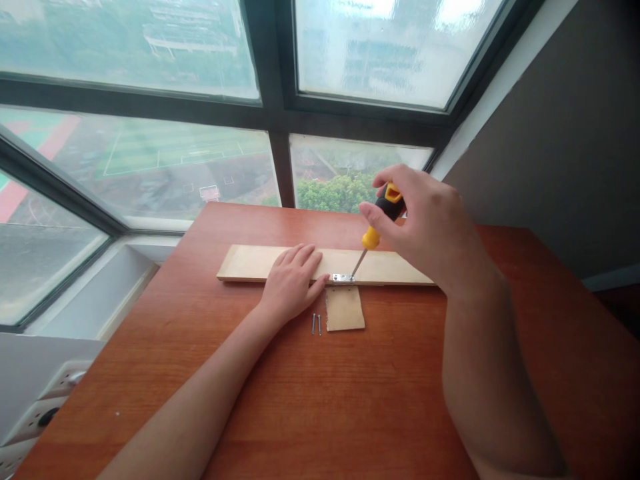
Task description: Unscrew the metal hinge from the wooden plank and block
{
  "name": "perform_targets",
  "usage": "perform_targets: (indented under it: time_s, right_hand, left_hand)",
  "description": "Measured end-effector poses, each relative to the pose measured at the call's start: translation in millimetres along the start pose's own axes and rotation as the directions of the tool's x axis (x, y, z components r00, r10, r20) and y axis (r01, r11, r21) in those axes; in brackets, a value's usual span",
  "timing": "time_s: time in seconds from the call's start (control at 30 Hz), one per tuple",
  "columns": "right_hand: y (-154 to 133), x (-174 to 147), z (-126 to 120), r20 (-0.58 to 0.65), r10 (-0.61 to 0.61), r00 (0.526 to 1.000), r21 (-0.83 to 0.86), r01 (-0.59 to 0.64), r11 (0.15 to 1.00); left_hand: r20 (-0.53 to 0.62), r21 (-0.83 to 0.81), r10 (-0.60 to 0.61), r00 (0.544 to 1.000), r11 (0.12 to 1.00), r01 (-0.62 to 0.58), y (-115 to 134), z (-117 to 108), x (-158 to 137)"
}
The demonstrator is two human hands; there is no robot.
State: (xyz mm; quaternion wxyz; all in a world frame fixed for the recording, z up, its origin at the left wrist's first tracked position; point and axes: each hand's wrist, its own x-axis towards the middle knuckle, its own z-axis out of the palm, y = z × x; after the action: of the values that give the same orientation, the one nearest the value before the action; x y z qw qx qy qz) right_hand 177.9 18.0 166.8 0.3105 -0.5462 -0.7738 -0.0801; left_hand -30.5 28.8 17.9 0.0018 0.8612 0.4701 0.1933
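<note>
A long pale wooden board (245,262) lies across the table. My left hand (293,280) rests flat on it, fingers stretched out, the thumb close to a small metal hinge (343,278) at the board's near edge. My right hand (430,220) grips a yellow and black screwdriver (371,238) by its handle. The shaft slants down to the left, and its tip meets the hinge's right end; whether a screw sits under it is too small to tell. Just below the hinge lies a small square wooden piece (345,310). Two screws (317,325) lie side by side left of that piece.
The reddish-brown wooden table (320,407) reaches to the windows at the back. Dark window frames (277,113) stand behind it, and a grey wall (560,153) is on the right. Power sockets (45,417) are at the lower left, beside the table edge.
</note>
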Motion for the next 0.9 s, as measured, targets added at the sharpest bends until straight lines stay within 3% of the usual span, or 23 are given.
perform_targets:
  time_s: [0.13,0.3,0.5,0.7,0.9]
  right_hand:
    - [-1,-1,-3,0.017,0.009,1.0,0.0,-0.009,1.0]
    - [-4,-2,-8,0.083,-0.123,0.989,0.111,0.113,0.987]
    - [-3,-1,-5,0.023,0.054,0.998,-0.079,-0.052,0.996]
    - [-7,-5,-15,0.141,-0.08,0.987,0.094,0.067,0.993]
    - [-5,-3,-13,0.069,0.038,0.997,-0.059,-0.034,0.998]
  left_hand:
    - [0.001,0.005,-0.001,1.0,1.0,0.001,0,0,0]
    - [0.009,0.025,0.003,1.0,1.0,-0.003,0,0,0]
    - [0.015,0.023,0.01,1.0,1.0,-0.01,0,0,0]
    - [0.015,0.02,0.005,1.0,1.0,-0.005,0,0,-1]
    - [0.013,0.011,0.009,1.0,1.0,-0.009,1,-1,0]
